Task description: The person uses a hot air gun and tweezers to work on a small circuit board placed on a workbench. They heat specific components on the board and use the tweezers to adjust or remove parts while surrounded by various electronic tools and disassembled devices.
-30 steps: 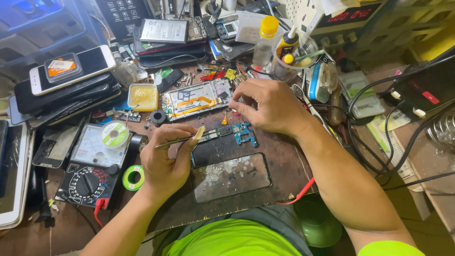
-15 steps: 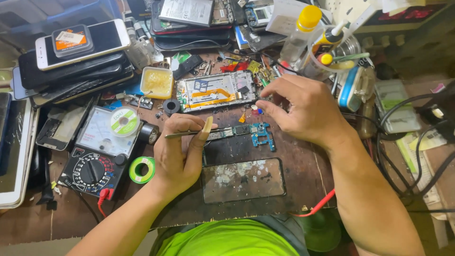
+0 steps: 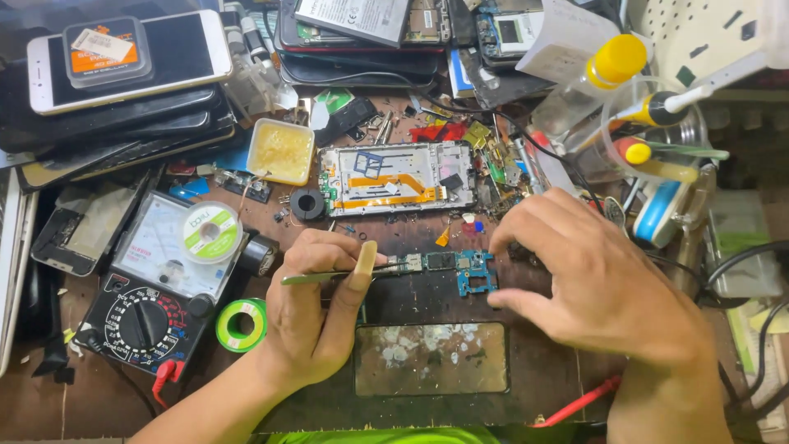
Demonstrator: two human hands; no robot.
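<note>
While our left hand (image 3: 316, 316) pinches a pair of slim metal tweezers (image 3: 329, 275) between thumb and fingers, their tips resting on the near end of a small blue circuit board (image 3: 460, 270), our right hand (image 3: 592, 284) hovers curled over the board's other end, its fingers close together; we cannot tell whether they actually grip the board or only steady it. The board lies on the counter (image 3: 542, 370) between our two hands, just beyond a dark, stained glass panel (image 3: 431, 358) that sits nearest our body. Judging from how small the board is and how loosely it seems to be held, we think it could skid or flip if the tweezers press sideways, and a tiny part could spring off into the clutter of screws and scraps beyond our hands. A slip of the tips might also scratch the board. Beyond our left hand stands a small square open tub (image 3: 281, 150) filled with yellowish paste, close enough to be knocked. Beyond our right hand a clear plastic cup (image 3: 682, 136) holds yellow-handled tools, beside a yellow-capped bottle (image 3: 596, 82). An opened phone frame (image 3: 399, 177) lies beyond the board, and a multimeter (image 3: 148, 316) with a green solder spool (image 3: 241, 323) lies outside our left hand.
</note>
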